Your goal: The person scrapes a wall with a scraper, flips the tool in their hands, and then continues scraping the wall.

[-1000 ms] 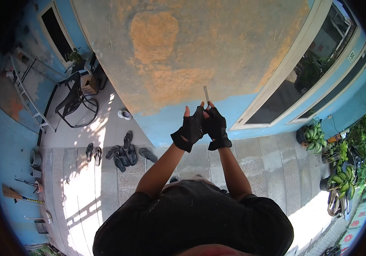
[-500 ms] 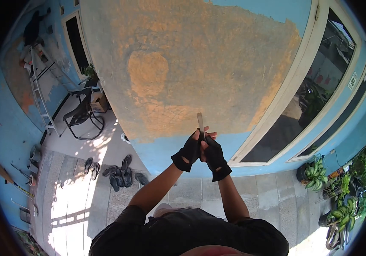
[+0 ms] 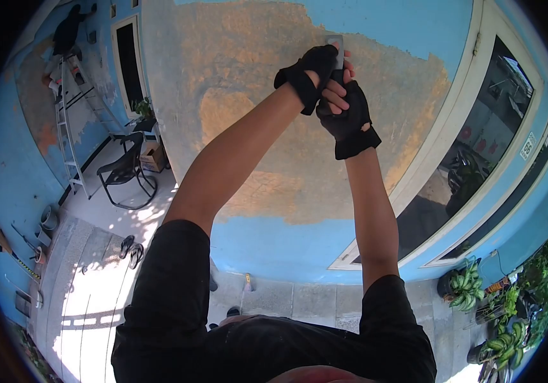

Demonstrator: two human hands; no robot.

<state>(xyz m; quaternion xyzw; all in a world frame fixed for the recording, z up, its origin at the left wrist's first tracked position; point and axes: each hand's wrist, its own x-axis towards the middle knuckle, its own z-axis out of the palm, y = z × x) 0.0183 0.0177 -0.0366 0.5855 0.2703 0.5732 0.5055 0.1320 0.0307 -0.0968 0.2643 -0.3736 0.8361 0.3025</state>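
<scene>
Both hands, in black fingerless gloves (image 3: 354,131), are raised and close together around a flat metal scraper (image 3: 336,42). Left hand (image 3: 304,75) folds round the tool from its left side, a fingertip near the blade; right hand (image 3: 345,110) grips lower down, just beneath it. Their fingers overlap, so which finger belongs to which hand is partly hidden. Blade upward, the scraper stands almost upright near the upper edge of a bare patch (image 3: 248,38) on the wall (image 3: 267,236), just where blue paint begins. Whether the blade touches the wall cannot be told.

Grey and orange tones mottle the patch; blue paint borders it above and along the lower edge. At the wall's right edge stands a pale-framed window (image 3: 472,147) with dark glass. Below that, potted plants (image 3: 467,284) line the right side of the paved floor (image 3: 312,303).

Beyond the wall's left corner, a black chair (image 3: 122,167) stands beside a cardboard box (image 3: 152,156). Farther off, another person in dark clothing (image 3: 67,32) is up on a metal ladder (image 3: 63,131), one arm lifted to a blue wall behind. A pair of sandals (image 3: 127,245) lies on the floor, and near its left edge a broom (image 3: 4,239) leans beside buckets (image 3: 48,218).
</scene>
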